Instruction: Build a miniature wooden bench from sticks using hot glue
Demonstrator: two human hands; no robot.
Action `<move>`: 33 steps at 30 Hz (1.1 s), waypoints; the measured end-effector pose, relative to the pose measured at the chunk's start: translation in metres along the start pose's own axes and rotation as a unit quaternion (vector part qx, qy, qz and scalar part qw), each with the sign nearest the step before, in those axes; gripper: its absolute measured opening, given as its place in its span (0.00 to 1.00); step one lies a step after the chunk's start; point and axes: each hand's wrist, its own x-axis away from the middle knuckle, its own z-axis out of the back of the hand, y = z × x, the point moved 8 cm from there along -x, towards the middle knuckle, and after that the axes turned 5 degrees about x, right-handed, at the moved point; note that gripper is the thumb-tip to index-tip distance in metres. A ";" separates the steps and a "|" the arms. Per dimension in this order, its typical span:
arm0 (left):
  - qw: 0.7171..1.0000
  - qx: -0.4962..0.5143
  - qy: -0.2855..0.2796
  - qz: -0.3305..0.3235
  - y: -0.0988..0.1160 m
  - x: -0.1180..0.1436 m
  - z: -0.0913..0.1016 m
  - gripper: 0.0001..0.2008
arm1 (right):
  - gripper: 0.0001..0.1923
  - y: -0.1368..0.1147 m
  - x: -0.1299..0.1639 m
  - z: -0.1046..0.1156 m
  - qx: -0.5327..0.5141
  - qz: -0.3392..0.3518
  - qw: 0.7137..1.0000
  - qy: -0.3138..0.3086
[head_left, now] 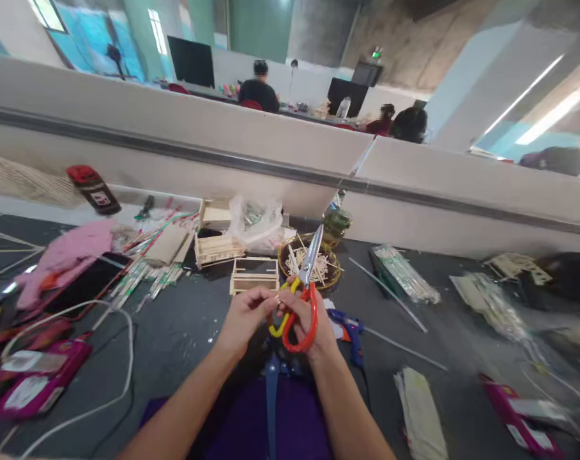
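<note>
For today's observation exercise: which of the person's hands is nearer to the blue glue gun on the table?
The right. The right hand, holding the scissors, sits just left of the blue glue gun; the left hand is farther left, beyond the right one.

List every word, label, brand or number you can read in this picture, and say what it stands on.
No text can be read.
Dark bottle with red cap: a white label, too blurred to read.
Pink packets at the left: white labels, too blurred.
Pink packet at the right: print too blurred.
Scissors in the right hand: no marking shows.
Left hand: pinches a small bare stick, no print.
</note>
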 end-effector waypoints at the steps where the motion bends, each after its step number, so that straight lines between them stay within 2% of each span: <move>1: 1.000 -0.004 0.003 -0.007 0.000 -0.001 0.000 0.12 | 0.23 0.000 0.000 0.000 0.002 0.003 1.000 -0.002; 4: 1.000 0.014 0.001 0.008 -0.002 -0.003 0.001 0.12 | 0.22 -0.001 -0.001 -0.001 0.024 0.014 0.999 -0.015; 7: 0.993 0.084 -0.022 0.074 -0.008 -0.002 0.002 0.13 | 0.23 -0.009 0.000 0.000 0.070 0.030 0.996 -0.038; 12: 0.973 0.140 -0.037 0.179 -0.023 0.011 -0.005 0.23 | 0.19 -0.011 0.011 -0.017 0.220 0.010 0.966 -0.138; 14: 0.968 0.149 -0.013 0.202 -0.033 0.015 -0.008 0.22 | 0.16 -0.009 0.015 -0.021 0.318 0.016 0.940 -0.126; 16: 0.958 0.180 0.024 0.221 -0.044 0.017 -0.009 0.20 | 0.15 -0.010 0.018 -0.021 0.424 0.045 0.901 -0.085; 19: 0.936 0.240 0.047 0.253 -0.056 0.018 -0.011 0.17 | 0.18 -0.014 0.018 -0.016 0.503 0.078 0.859 -0.051; 21: 0.930 0.260 0.059 0.253 -0.058 0.017 -0.006 0.15 | 0.18 -0.024 0.015 -0.004 0.515 0.092 0.851 -0.033; 23: 0.931 0.263 0.084 0.236 -0.054 0.015 0.005 0.11 | 0.17 -0.043 0.006 0.018 0.540 0.107 0.835 0.002; 24: 0.930 0.270 0.101 0.227 -0.051 0.015 0.012 0.10 | 0.17 -0.054 0.000 0.032 0.558 0.114 0.822 0.022; 26: 0.916 0.309 0.128 0.222 -0.047 0.014 0.021 0.10 | 0.19 -0.077 -0.020 0.060 0.614 0.126 0.777 0.058; 28: 0.883 0.376 0.142 0.241 -0.047 0.015 0.022 0.12 | 0.18 -0.090 -0.046 0.086 0.676 0.116 0.723 0.081; 31: 0.830 0.449 0.175 0.280 -0.055 0.019 0.016 0.14 | 0.20 -0.088 -0.087 0.121 0.784 0.044 0.609 0.111; 33: 0.810 0.462 0.201 0.302 -0.061 0.024 0.012 0.13 | 0.18 -0.078 -0.106 0.132 0.803 0.031 0.584 0.119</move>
